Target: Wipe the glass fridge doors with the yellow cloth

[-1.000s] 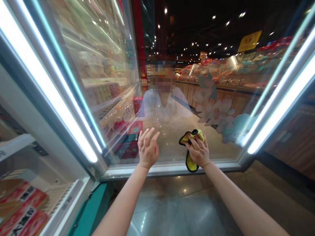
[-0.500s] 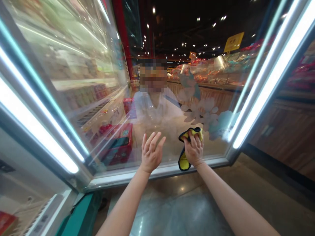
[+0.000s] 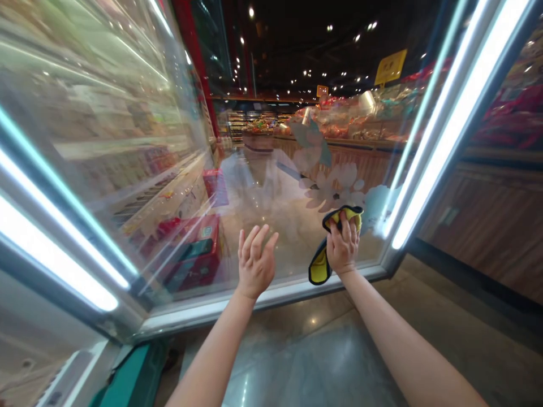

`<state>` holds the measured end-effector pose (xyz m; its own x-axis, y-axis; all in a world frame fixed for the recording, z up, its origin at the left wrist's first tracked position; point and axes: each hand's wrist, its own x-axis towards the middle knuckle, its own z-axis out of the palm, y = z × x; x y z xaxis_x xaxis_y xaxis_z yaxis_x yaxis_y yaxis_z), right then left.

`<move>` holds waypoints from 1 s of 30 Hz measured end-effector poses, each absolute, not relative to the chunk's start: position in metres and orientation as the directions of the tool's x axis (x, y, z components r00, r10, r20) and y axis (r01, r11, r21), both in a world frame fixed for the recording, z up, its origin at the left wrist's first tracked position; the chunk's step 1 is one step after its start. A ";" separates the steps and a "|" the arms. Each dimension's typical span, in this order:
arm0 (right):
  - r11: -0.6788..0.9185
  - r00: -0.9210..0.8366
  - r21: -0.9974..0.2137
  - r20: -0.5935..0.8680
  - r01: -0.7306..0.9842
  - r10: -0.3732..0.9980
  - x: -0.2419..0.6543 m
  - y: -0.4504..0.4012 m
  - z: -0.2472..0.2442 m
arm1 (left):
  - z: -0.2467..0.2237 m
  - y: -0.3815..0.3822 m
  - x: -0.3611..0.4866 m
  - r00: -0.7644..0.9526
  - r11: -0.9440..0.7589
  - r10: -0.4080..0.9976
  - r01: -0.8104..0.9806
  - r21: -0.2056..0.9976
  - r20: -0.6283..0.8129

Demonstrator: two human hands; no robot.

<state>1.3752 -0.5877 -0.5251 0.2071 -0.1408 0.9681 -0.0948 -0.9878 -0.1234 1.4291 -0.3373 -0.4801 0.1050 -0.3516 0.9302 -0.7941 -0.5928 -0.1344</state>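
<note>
My right hand presses a yellow cleaning cloth with black edging against the lower right part of a glass door. Part of the cloth hangs down below the fingers. To the left, my left hand is raised in front of the glass with its fingers stretched out and holds nothing. Whether it touches the pane I cannot tell. Pale flower decals show on the glass just above the cloth.
Bright light strips run along the door's sides, and a metal frame borders its bottom. Lit shelves with goods show on the left. Beyond the glass stands a wood-panelled counter piled with packages. Grey floor lies below.
My right hand has moved a little right and up across the glass with the cloth. My left hand stays nearly in place. The view has shifted slightly.
</note>
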 end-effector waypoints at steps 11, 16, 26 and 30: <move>-0.938 0.127 -0.325 0.932 -0.122 -0.340 1.374 -0.634 -0.543 | -0.487 -0.384 1.414 0.005 -0.467 -0.441 -0.855 -0.224 0.898; -0.869 0.091 -0.471 0.869 -0.151 -0.486 1.376 -0.632 -0.585 | -0.492 -0.391 1.409 0.006 -0.434 -0.504 -0.866 -0.247 0.864; -0.827 -0.046 -0.557 0.831 -0.075 -0.555 1.386 -0.679 -0.535 | -0.502 -0.436 1.402 0.072 -0.415 -0.625 -0.874 -0.252 0.777; -0.788 -0.075 -0.606 0.796 -0.109 -0.601 1.389 -0.662 -0.562 | -0.506 -0.444 1.403 0.077 -0.387 -0.620 -0.896 -0.220 0.781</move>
